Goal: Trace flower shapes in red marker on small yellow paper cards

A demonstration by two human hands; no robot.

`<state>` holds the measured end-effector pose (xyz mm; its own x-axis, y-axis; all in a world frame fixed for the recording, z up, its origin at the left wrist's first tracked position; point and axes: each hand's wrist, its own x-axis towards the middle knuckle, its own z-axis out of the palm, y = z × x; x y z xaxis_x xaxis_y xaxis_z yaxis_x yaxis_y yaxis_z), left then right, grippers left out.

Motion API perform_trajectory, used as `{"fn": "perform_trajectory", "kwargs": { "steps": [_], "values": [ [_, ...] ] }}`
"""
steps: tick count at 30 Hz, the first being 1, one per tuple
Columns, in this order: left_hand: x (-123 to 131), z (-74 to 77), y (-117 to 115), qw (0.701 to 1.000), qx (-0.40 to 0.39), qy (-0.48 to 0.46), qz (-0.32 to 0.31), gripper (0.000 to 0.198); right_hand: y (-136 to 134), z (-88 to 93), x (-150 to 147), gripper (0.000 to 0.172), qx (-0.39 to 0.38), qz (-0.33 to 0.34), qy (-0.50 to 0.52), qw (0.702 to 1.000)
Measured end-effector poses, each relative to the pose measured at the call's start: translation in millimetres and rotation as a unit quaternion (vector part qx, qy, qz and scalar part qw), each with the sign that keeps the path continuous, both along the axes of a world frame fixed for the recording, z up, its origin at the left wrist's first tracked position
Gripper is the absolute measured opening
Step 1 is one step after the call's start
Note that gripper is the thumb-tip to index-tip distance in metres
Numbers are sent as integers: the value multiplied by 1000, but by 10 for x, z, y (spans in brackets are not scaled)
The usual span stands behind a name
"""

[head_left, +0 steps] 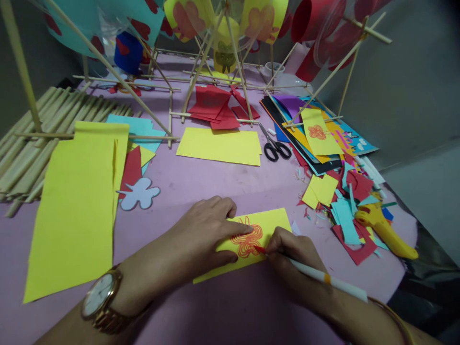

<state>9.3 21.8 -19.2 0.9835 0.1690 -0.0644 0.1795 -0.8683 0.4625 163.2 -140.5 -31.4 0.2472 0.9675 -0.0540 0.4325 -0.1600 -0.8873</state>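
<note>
While right hand (pixel 293 256) holds marker (pixel 341 285), watch dial (pixel 99 295) illegible.

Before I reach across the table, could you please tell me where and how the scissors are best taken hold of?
I would grip the scissors by their black handles, coming from the near side, where the person is working. The two loops face that way, while the blades point away toward the red papers, so this approach should keep clear of the tips.

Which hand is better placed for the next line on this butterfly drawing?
Right hand, probably: it holds the marker, tip at the drawing, while the left hand rests on the yellow card.
</note>
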Motion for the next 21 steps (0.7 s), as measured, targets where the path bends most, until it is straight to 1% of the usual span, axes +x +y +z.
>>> {"fn": "perform_trajectory", "kwargs": {
  "steps": [4, 9, 14, 17, 21],
  "values": [
    [3, 13, 5, 1000, -5, 4, 1, 53, -5, -4, 8, 20, -1, 12, 3, 1000],
    [13, 8, -4, 1000, -3, -1, 3, 53, -20, 5, 12, 18, -6, -7, 33, 999],
    [2, 2, 6, 1000, -14, 3, 5, 54, -16, 23, 13, 16, -6, 19, 47, 999],
    [-25, 3, 13, 1000, -26, -1, 4, 52, 17, 64, 6, 13, -6, -4, 57, 998],
    [-53, 25, 15, 999, -39, 6, 12, 50, 75, 106, -2, 10, 15, -66, 96, 993]
  ]
}}
